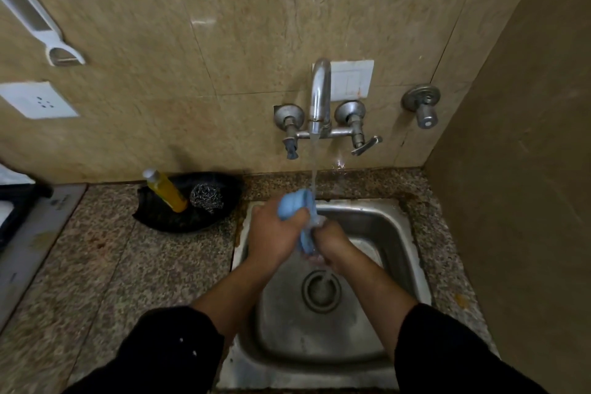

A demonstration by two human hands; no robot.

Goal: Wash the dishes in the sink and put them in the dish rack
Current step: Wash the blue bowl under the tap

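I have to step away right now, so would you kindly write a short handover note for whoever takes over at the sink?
Left hand: gripping the upper part of a light blue item.
Right hand: closed on its lower end, under the running tap.
Sink: nothing else visible in the basin; water flows to the drain.
Soap bottle and steel scrubber sit in the black tray left of the sink.
Done: rinsing under way.
Left: finish, rack it; no rack in view.

The light blue item (292, 206) is mostly covered by the left hand (271, 233) and right hand (331, 241), so its kind cannot be told, and motion blurs it. At the left edge, a white plastic holder (35, 22) on the wall and a dark appliance (19, 205) on the counter are cut off. The black basket (179, 221) hides the yellow bottle's (166, 190) base.
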